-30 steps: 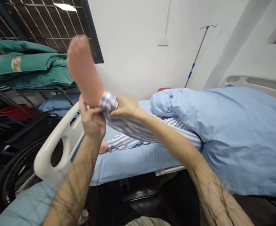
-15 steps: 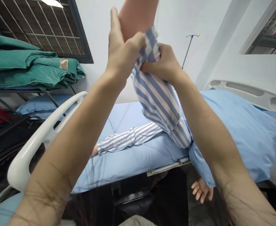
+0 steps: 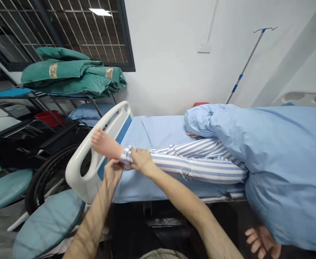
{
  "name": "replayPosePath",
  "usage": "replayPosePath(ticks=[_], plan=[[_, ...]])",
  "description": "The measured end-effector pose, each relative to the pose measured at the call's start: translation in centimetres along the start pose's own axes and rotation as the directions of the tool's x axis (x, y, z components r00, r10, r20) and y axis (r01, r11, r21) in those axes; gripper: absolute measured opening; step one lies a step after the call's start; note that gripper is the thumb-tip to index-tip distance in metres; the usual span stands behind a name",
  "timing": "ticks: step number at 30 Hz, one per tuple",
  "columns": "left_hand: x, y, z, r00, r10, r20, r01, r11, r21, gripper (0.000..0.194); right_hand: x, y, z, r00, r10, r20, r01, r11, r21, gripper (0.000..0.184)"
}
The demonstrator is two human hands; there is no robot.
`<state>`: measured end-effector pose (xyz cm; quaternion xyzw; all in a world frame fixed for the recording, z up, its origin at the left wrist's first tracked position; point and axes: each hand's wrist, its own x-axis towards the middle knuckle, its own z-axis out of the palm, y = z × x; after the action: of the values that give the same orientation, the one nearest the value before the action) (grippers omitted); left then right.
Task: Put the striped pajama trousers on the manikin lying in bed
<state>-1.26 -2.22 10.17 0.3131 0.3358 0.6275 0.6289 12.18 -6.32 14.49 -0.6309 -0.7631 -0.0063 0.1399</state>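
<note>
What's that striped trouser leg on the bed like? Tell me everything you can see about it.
The striped trouser leg looks like soft woven cloth, with blue and white lengthwise stripes and a few loose creases. It lies along the light blue bed sheet. Its bunched cuff sits just above a bare foot, gathered between the person's left hand and right hand. Its upper end disappears under a light blue cover.
</note>
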Motion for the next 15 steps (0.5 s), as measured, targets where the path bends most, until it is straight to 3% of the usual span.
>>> replayPosePath(ticks=[1, 3, 6, 10, 15], plan=[[-0.1, -1.4, -2.5, 0.992, -0.129, -0.017, 0.129, 0.992, -0.005, 0.015, -0.6, -0.6, 2.2, 0.998, -0.001, 0.057, 0.001, 1.0, -0.003, 0.054], [-0.6, -4.3, -6.7, 0.963, -0.256, -0.09, 0.257, 0.967, -0.004, 0.017, -1.8, -1.5, 6.0, 0.989, 0.029, 0.143, -0.027, 1.0, -0.015, 0.051], [-1.6, -8.0, -10.7, 0.933, -0.299, -0.201, 0.314, 0.948, 0.047, 0.013, -3.3, -2.2, 9.8, 0.976, 0.065, 0.206, -0.063, 0.998, -0.018, 0.045], [-2.3, -10.1, -12.3, 0.932, -0.285, -0.226, 0.309, 0.947, 0.082, 0.008, -3.9, -2.4, 11.4, 0.968, 0.068, 0.242, -0.066, 0.998, -0.018, 0.039], [-1.6, -9.9, -11.7, 0.952, -0.235, -0.196, 0.272, 0.943, 0.19, 0.008, -3.2, -2.2, 10.7, 0.969, 0.068, 0.238, -0.061, 0.998, -0.034, 0.04]])
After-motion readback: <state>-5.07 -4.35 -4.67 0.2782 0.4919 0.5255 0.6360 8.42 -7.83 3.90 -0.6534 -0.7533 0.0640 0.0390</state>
